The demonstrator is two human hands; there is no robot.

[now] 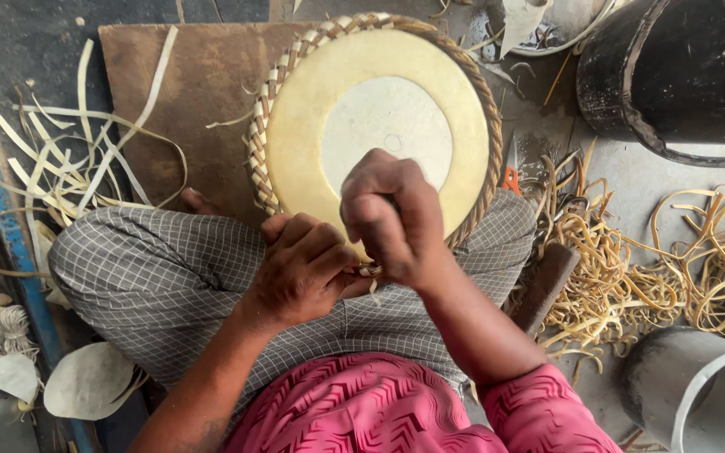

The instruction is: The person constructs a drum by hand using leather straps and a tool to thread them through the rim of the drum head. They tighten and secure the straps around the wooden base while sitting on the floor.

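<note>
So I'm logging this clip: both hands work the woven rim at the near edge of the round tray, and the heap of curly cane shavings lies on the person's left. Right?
Not quite: the head view shows the cane shavings on the person's right. Both the left hand and right hand do work the woven rim at the round tray's near edge.

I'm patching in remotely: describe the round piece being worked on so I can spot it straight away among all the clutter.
Start at the person's lap, covered in grey checked cloth. The round woven tray leans on the knees, above the left hand and right hand pinching its near rim. Unlike the loose cane strips around it, it is a pale yellow disc with a white centre and braided edge.
</note>
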